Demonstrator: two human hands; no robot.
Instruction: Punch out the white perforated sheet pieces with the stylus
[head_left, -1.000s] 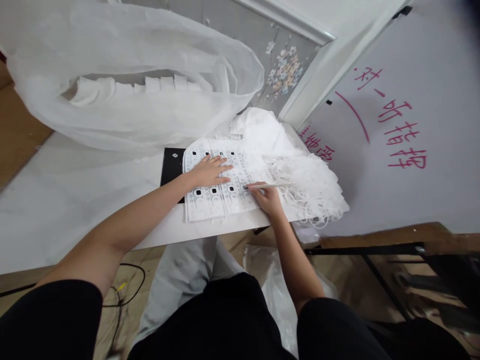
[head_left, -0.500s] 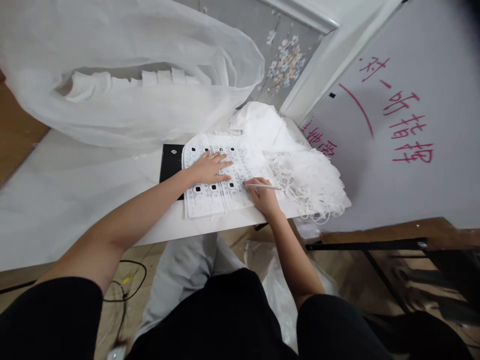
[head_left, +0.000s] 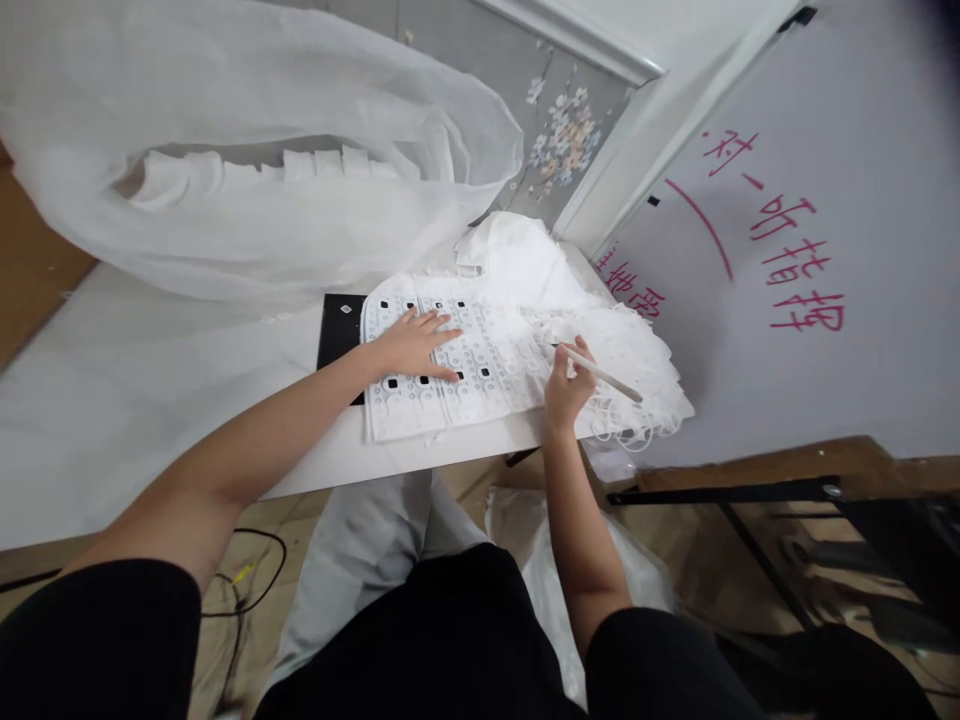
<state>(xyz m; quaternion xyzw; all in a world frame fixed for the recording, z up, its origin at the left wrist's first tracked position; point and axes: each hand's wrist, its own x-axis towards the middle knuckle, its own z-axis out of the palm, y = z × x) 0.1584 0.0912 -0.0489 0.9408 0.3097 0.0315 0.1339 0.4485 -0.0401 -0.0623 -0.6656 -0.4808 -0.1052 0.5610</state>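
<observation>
My left hand (head_left: 421, 345) lies flat with fingers spread on a white printed sheet (head_left: 480, 398). Rows of small black squares (head_left: 485, 372) and pale grey circles and outlines show on the sheet. My right hand (head_left: 568, 388) is closed around a slim white pen-like tool (head_left: 611, 380), its dark tip pointing left. That hand is over the sheet's right side, beside a heap of thin white pieces with stringy loops (head_left: 637, 350). My left palm and fingers hide part of the sheet.
A large translucent white bag (head_left: 300, 240) with white pieces inside lies at the back left of the white table (head_left: 187, 370). A black flat item (head_left: 341, 325) sticks out under the sheet's left side. A whiteboard (head_left: 847, 200) with red writing stands right.
My right hand has moved right, away from the printed area, with the pen-like tool now slanting down to the right. Another black square shows where it was. My left hand stays put.
</observation>
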